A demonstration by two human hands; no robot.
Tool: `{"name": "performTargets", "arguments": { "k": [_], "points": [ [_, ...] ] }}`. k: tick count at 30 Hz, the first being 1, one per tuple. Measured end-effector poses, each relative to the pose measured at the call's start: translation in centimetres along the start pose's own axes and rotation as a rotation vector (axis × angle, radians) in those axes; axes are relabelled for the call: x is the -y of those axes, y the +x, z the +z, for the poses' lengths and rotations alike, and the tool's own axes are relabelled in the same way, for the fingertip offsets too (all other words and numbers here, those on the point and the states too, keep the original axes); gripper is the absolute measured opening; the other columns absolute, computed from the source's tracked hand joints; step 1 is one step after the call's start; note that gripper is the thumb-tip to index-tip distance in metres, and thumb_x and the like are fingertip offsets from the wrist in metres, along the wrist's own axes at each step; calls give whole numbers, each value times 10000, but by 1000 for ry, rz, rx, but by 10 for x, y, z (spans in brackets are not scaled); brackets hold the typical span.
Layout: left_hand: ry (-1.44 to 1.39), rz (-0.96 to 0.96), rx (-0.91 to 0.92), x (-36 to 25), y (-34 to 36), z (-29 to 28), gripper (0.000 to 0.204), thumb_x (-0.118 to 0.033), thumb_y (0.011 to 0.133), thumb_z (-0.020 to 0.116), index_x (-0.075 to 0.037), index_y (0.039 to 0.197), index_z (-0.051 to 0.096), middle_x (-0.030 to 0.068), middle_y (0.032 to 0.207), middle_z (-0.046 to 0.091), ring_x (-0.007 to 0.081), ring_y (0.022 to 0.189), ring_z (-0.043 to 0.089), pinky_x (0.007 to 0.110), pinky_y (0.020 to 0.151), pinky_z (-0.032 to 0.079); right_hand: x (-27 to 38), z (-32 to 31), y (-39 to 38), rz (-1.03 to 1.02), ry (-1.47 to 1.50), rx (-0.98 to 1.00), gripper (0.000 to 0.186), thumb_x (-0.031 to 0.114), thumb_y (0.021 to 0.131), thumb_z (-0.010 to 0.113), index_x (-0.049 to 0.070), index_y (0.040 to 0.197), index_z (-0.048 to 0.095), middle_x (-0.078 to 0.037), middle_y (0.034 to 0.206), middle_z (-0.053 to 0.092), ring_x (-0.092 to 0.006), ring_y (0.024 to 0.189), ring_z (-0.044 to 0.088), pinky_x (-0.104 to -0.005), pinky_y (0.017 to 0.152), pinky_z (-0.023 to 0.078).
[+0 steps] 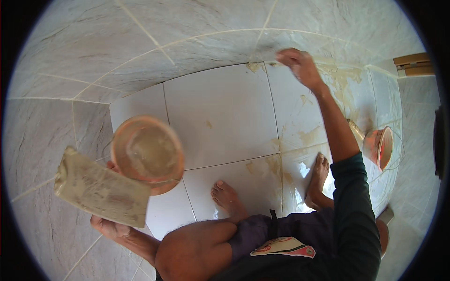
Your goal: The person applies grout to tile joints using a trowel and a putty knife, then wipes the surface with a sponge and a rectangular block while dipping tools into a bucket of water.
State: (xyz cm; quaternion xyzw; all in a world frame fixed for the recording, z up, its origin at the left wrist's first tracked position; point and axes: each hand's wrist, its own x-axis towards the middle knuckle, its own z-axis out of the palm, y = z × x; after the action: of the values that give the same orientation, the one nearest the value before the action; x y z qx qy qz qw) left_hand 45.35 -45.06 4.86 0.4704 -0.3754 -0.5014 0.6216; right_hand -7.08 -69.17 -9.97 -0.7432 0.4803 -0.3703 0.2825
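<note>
My left hand (112, 227) grips a flat rectangular piece (101, 192) smeared with tan paste; its exact kind is unclear. The piece covers most of the palm, while fingertips show on its far side, beside a round orange bucket (178, 164). Thin tan paste (152, 152) fills the bottom of this bucket. Whether the fingers also bear the bucket is hidden. Farther off, my right hand (300, 70) is closed, its fingers bunched close to where the wall meets the floor. Anything inside them is too small or hidden to make out.
White floor tiles (220, 112) carry tan smears, thickest near the far right corner. Grey marbled tiles cover the walls (206, 51). A smaller orange bucket (375, 147) with a wire handle lies tilted at the right. My bare feet (228, 196) rest on the tiles.
</note>
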Motion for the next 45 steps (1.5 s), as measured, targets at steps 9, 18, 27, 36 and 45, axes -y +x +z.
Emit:
{"name": "performTargets", "arguments": {
  "k": [9,18,27,36,45],
  "points": [
    [-160,-111,-179,-4,-3,-54,707,-111,894,513,42,1498,179,306,1526,231,411,1396,307,553,1126,303,-130,-201,-266,1166,-983,655,635,161,735,684,59,1323,468,-228,1276,541,-425,1221,496,-536,1033,408],
    [143,-124,-242,33,16,-41,658,-121,897,542,30,1466,248,275,1488,304,385,1345,372,532,1098,349,-110,-214,-276,814,-958,150,386,352,854,660,27,1032,551,-209,906,662,-396,848,649,-488,713,499],
    [225,-158,-201,69,27,-21,609,-130,900,570,19,1434,317,243,1449,377,359,1294,437,511,1071,395,-203,-310,-228,1358,-702,-350,415,359,866,590,-44,952,638,-171,796,687,-265,597,652,-422,544,511],
    [375,-110,-97,67,13,-27,562,-139,903,599,7,1402,385,212,1411,450,334,1244,502,490,1043,441,-142,-243,-191,1130,-226,-402,270,283,903,575,29,912,669,-33,625,541,-126,462,510,-314,404,411],
    [-572,-493,-75,144,23,57,509,-168,941,584,18,1384,417,182,1359,512,309,1232,525,464,1068,437,-32,-81,-154,963,-143,-135,371,246,954,545,-18,1198,636,-44,595,535,-115,454,497,-293,413,408]
  ]
}}
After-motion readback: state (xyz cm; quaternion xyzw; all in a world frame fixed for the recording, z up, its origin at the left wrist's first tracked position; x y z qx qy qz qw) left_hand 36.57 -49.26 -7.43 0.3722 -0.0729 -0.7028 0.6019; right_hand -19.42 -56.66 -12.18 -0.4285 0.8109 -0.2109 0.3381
